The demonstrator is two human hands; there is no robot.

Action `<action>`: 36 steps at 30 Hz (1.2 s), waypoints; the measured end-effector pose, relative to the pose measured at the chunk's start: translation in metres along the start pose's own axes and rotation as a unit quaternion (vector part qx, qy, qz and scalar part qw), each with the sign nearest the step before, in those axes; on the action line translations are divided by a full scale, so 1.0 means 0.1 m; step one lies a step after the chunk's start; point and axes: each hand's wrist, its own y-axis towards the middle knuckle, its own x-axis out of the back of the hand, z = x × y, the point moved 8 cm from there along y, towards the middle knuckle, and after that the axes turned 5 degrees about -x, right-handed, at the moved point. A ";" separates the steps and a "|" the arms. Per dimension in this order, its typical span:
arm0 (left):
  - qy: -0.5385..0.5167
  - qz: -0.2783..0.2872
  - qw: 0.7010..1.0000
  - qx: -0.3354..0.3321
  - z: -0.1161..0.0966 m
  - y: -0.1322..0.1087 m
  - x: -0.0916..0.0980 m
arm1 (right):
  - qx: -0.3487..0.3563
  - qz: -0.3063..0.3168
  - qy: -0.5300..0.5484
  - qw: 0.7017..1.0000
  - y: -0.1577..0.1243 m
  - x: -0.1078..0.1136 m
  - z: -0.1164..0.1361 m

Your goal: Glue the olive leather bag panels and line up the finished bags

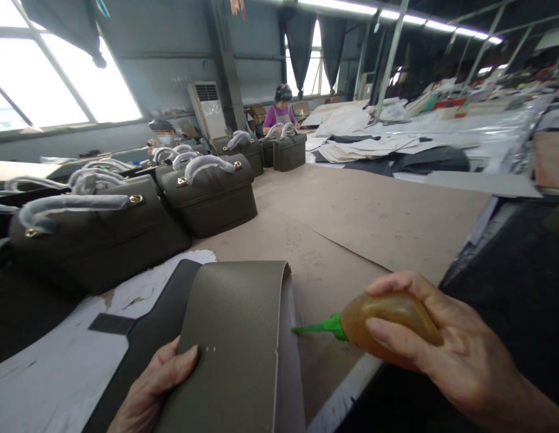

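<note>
My left hand [155, 385] grips the left edge of an olive-brown leather panel [234, 337], thumb on top, the other fingers hidden beneath. The panel curves over at its far end, and a pale inner layer shows along its right side. Two small holes mark its face. Wrapped in my right hand [446, 343] is a squeeze bottle [373, 325] of amber liquid, lying sideways. Its green nozzle points left, with the tip at the panel's pale right edge; whether it touches I cannot tell. A dark flat leather piece [157, 325] lies left of the panel.
Several olive handbags [207, 198] with plastic-wrapped handles stand along the left. Brown board [351, 210] covers the table, over which white paper [49, 373] lies at left. Stacked sheets [378, 147] sit farther back. Two people work beyond the bags, one in a purple top [272, 117].
</note>
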 end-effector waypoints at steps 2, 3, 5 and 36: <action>0.016 0.010 1.000 0.007 0.01 0.00 -0.01 | 0.011 -0.009 -0.003 1.000 0.01 0.00 0.01; 0.024 0.015 1.000 0.012 0.01 -0.01 -0.02 | 0.015 -0.015 -0.004 1.000 0.03 0.00 0.01; 0.028 0.027 0.999 0.019 0.01 -0.01 -0.05 | 0.025 -0.030 -0.007 0.999 0.09 -0.02 0.01; 0.060 0.015 0.998 -0.006 0.00 -0.11 -0.08 | 0.033 -0.001 -0.016 0.999 -0.17 0.05 0.21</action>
